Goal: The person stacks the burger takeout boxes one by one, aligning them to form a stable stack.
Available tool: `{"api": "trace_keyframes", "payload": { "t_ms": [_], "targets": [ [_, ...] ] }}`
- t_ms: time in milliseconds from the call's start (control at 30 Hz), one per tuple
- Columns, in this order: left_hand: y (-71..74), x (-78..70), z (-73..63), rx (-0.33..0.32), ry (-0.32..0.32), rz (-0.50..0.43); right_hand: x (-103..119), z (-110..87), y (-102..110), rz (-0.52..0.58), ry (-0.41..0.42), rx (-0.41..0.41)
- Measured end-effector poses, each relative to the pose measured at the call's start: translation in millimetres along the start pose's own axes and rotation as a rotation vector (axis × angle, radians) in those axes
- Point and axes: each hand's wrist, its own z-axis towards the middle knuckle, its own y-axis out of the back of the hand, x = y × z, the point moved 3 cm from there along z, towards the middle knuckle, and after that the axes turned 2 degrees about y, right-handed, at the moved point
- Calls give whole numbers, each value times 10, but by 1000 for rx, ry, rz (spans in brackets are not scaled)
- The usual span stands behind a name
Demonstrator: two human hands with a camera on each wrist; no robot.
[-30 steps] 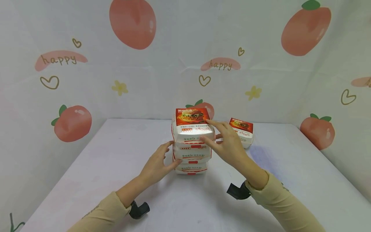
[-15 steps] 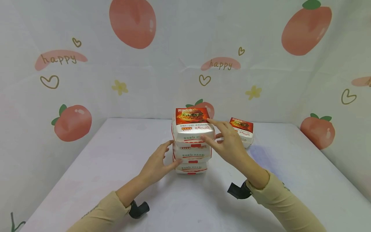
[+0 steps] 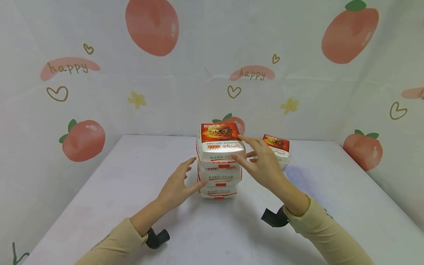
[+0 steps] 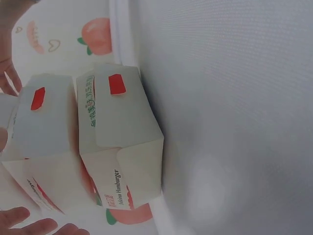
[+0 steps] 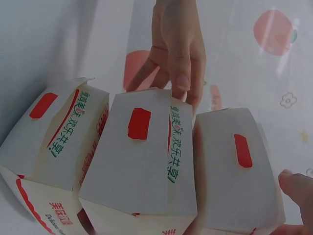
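Note:
Three white hamburger boxes with red burger-picture lids are stacked at the table's middle: the top box [image 3: 220, 133], the middle box [image 3: 220, 173] and the bottom box [image 3: 218, 192]. My left hand [image 3: 173, 187] is beside the stack's left side, fingers spread and loosely bent, thumb overlapping the middle box's front corner. Up at the top box's right side is my right hand [image 3: 265, 163], its index fingertip and thumb right at the box's edge. In the right wrist view, the right thumb [image 5: 296, 190] lies at the outer edge of the top box.
Another hamburger box [image 3: 281, 158] stands toward the back right, partly hidden by the right hand. A pale cloth covers the table [image 3: 142, 154]. Behind it hangs a white backdrop [image 3: 185, 92] printed with peaches, hearts and flowers. A black wrist mount [image 3: 157, 238] is on each forearm.
My left hand has drawn slightly left, its fingertips leaving the stack's side. My right hand has shifted a little right along the top box. The stack has stayed in place.

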Motion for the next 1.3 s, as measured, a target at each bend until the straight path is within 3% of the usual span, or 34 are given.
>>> {"api": "trace_keyframes", "payload": {
  "t_ms": [267, 500, 767, 1300],
  "targets": [
    [104, -78, -1, -96, -71, -38, -102, -14, 81, 4, 33, -101],
    [188, -168, 27, -154, -133, -88, -269, 0, 248, 2, 4, -155],
    [203, -223, 58, -163, -166, -84, -642, 26, 425, -39, -36, -264],
    [194, -269, 82, -157, -191, -89, -1338, 34, 493, -39, -157, -270]
  ]
}}
